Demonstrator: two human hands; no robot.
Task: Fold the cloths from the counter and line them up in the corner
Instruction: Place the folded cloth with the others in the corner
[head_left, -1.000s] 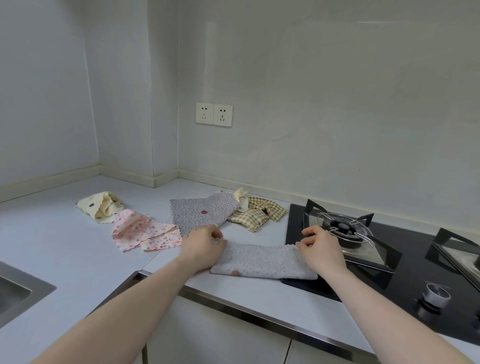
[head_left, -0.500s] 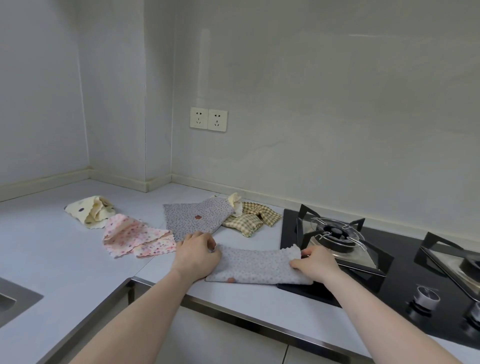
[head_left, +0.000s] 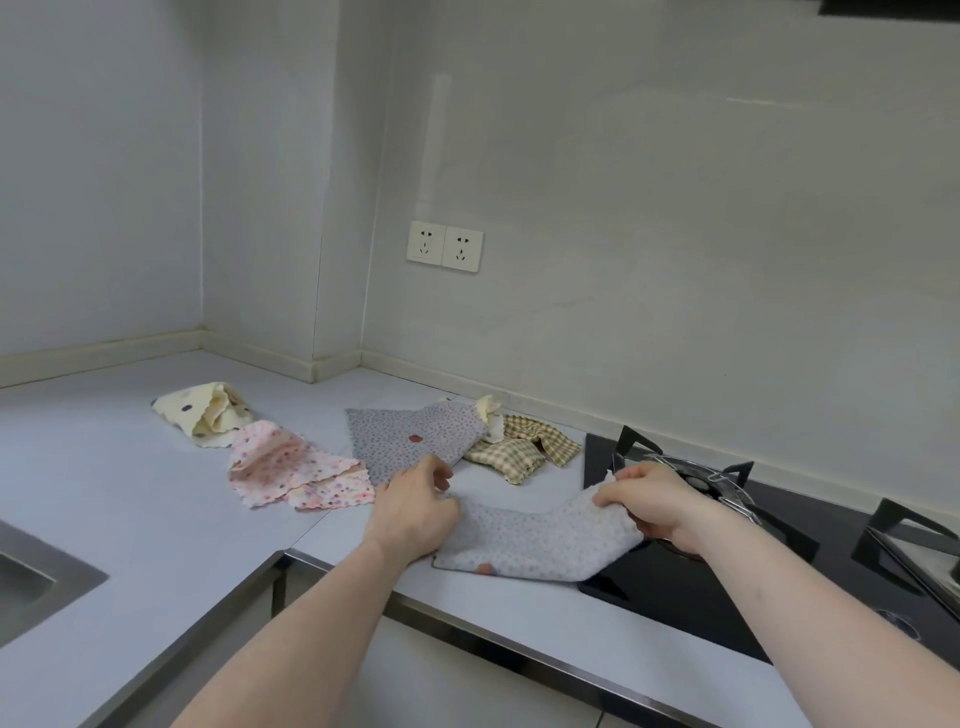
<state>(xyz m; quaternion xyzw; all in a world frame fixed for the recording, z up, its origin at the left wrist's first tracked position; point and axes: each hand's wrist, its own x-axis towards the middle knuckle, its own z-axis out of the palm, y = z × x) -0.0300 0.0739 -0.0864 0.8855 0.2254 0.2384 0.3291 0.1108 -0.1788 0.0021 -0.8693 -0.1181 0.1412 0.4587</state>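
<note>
Grey cloth (head_left: 535, 538): a dotted, folded strip is being worked at the counter's front edge, its right end hanging over the hob's near-left corner.
Left hand (head_left: 415, 512): is being pressed palm-down on the strip's left end, fingers loosely curled; whether any fabric is being pinched beneath cannot be told.
Right hand (head_left: 654, 501): is being closed on the strip's right end, which is being held raised off the surface, fabric bunched between thumb and fingers.
Second grey cloth (head_left: 410, 441): is lying flat and unfolded at 12 o'clock from the left hand, one corner just beside the fingertips.
Checked cloth (head_left: 519, 449): is lying crumpled at 3 o'clock from the second grey cloth, touching it, near the wall.
Pink cloth (head_left: 291, 473): is lying loosely spread at 9 o'clock from the left hand, apart from it.
Cream cloth (head_left: 202, 413): spotted and rumpled, is lying at 10 o'clock from the pink cloth, their edges touching.
Counter (head_left: 104, 493): is being seen as a pale L-shape running into the wall corner at 11 o'clock.
Hob (head_left: 779, 561): black glass, is being partly covered by the right hand and the strip's end.
Sink (head_left: 36, 587): is being glimpsed at the left edge.
</note>
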